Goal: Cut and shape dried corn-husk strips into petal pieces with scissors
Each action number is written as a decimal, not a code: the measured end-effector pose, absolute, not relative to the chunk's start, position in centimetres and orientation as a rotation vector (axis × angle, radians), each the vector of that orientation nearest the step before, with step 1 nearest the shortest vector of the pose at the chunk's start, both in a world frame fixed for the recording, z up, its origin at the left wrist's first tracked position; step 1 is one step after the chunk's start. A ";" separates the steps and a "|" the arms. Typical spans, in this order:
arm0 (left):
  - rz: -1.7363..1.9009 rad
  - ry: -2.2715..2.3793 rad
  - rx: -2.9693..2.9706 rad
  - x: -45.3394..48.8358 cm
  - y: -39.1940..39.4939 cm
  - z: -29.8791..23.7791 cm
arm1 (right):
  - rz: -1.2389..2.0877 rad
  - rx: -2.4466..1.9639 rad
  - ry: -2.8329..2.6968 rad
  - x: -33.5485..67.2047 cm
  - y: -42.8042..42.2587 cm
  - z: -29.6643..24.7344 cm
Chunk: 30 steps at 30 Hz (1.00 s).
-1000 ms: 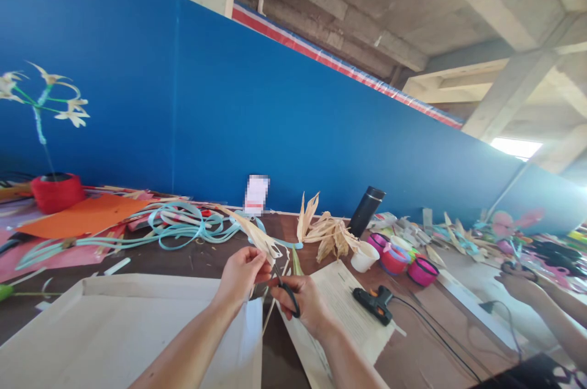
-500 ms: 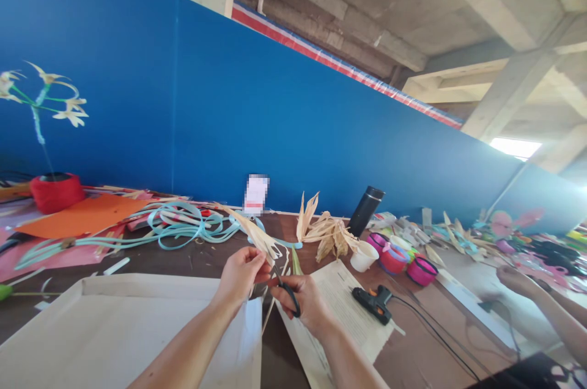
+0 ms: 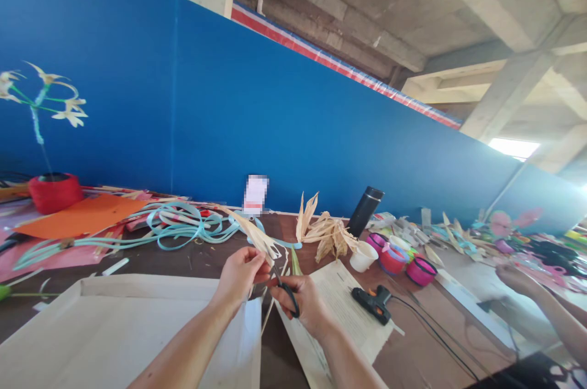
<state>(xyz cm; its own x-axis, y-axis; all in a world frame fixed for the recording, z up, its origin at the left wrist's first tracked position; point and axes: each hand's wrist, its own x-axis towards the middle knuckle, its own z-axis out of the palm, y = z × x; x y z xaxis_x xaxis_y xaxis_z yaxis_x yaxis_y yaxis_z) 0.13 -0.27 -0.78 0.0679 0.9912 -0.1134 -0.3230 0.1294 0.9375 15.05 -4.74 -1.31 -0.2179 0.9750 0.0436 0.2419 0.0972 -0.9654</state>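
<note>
Pale-blue ribbon [image 3: 183, 246] lies coiled at left; the person's left hand [image 3: 239, 276] pinches a dried corn husk [image 3: 254, 231] above the table [image 3: 181, 262]; scissors [image 3: 290, 301], blades at its slit end, sit in the right hand's [image 3: 308, 304] curled fingers; a glue gun [image 3: 373, 304] lies farther right.

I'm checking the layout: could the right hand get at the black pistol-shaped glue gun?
Probably yes: only flat, printed pale paper shows between the right hand and the glue gun, though that hand holds black-handled metal scissors.
</note>
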 end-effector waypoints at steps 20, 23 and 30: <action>1.190 0.979 0.940 0.3 -0.4 -0.9 | 1.192 -1.231 -1.563 15.0 -4.7 -1.0; 1.188 0.979 0.941 0.3 -0.4 -0.8 | 1.192 -1.224 -1.562 15.0 -4.8 -1.0; 1.177 0.999 0.952 0.3 -0.4 -0.9 | 1.194 -1.226 -1.572 15.2 -4.6 -1.4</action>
